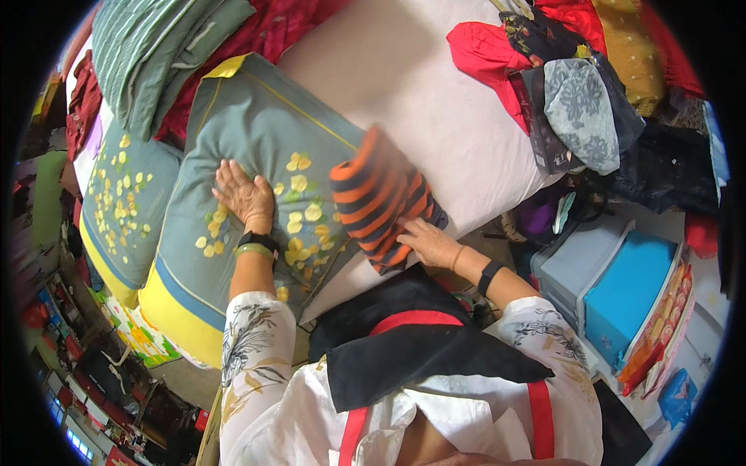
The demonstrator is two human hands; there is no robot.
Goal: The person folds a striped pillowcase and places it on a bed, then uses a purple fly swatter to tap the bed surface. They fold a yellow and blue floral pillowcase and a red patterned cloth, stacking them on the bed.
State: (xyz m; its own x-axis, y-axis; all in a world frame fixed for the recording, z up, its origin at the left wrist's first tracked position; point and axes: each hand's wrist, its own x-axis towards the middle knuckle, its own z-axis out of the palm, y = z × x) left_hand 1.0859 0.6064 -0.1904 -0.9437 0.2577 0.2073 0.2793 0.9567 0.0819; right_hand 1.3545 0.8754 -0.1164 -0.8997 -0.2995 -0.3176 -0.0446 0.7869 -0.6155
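My left hand lies flat, palm down, on a grey-green pillow printed with yellow flowers. It holds nothing, and a dark band and a pale green bangle circle that wrist. My right hand grips the lower right part of an orange and navy striped knit cloth. The cloth's upper end is blurred and stands up beside the pillow's right side. What it is exactly, I cannot tell. Beneath both pillow and cloth is a bed with a pale pink sheet.
A second flowered pillow lies left, below a folded green quilt. Clothes and a red cap are heaped at the bed's far right corner. Right of me stand plastic storage boxes, one with a blue front. Cluttered shelves fill the lower left.
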